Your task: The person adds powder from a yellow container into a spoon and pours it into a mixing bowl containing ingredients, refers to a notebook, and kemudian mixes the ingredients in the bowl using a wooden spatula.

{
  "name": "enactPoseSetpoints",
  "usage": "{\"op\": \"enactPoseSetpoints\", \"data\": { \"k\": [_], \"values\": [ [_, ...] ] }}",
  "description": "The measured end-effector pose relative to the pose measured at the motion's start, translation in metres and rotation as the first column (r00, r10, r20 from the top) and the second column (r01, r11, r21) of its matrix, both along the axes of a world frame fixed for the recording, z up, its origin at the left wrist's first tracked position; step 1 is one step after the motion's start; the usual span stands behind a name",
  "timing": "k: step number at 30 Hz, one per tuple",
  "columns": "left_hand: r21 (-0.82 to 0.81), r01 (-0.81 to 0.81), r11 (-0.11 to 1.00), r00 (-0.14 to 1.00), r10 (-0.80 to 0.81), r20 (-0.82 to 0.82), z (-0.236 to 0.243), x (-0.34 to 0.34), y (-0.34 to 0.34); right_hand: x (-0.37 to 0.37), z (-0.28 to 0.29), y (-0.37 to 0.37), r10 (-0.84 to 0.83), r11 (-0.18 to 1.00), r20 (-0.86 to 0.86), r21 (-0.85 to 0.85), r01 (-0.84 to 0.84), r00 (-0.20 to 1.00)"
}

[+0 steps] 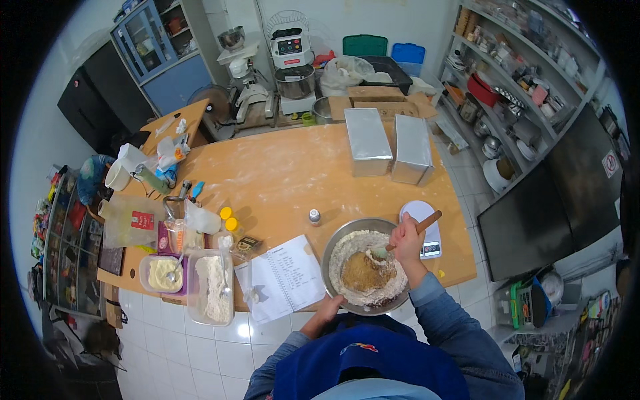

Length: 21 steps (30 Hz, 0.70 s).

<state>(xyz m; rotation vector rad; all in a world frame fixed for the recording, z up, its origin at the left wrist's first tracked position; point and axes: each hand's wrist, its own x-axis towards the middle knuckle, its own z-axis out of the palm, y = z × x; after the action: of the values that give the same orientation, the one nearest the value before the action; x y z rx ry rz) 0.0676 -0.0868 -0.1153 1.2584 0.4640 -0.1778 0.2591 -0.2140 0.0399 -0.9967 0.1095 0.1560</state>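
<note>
A steel mixing bowl (327,263) stands at the table's front edge, right in front of me. In it, white flour (353,245) surrounds a brownish-tan heap (362,272). My right hand (405,241) is closed round a spatula (429,221) with a wooden handle; its pale blade dips into the flour beside the heap. At the bowl's lower left rim is my left hand (327,312), gripping the edge, its fingers partly hidden. A white kitchen scale (417,211) sits just behind the right hand, partly covered by it. Left of the bowl lies an open notebook (283,277) with handwriting.
Tubs of flour (215,287) and pale yellow fat (165,275) stand at the front left. A small jar (315,216) is behind the bowl. Two metal loaf tins (368,141) stand at the back right. Another person's patterned sleeve (93,179) shows at the left.
</note>
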Motion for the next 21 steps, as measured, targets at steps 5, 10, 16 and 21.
{"op": "enactPoseSetpoints", "data": {
  "k": [5, 10, 16, 21],
  "values": [
    [0.012, -0.032, 0.999, 0.999, 0.031, 0.014, 0.019, 0.001, -0.002, -0.015, -0.016, 0.014, 0.006, 0.998, -0.065, -0.056, -0.010, 0.998],
    [-0.010, -0.034, 0.999, 0.999, 0.035, 0.033, 0.014, 0.000, 0.000, -0.026, -0.021, 0.009, 0.324, 0.946, -0.065, 0.058, -0.320, 0.944],
    [-0.014, 0.004, 1.000, 0.999, -0.004, 0.051, 0.021, 0.000, 0.003, -0.011, -0.008, 0.004, 0.184, 0.981, -0.030, -0.061, -0.186, 0.982],
    [0.012, 0.009, 1.000, 0.997, -0.010, 0.079, 0.039, 0.004, 0.000, -0.023, -0.018, 0.010, 0.134, 0.979, -0.065, -0.148, -0.142, 0.989]
  ]
}}
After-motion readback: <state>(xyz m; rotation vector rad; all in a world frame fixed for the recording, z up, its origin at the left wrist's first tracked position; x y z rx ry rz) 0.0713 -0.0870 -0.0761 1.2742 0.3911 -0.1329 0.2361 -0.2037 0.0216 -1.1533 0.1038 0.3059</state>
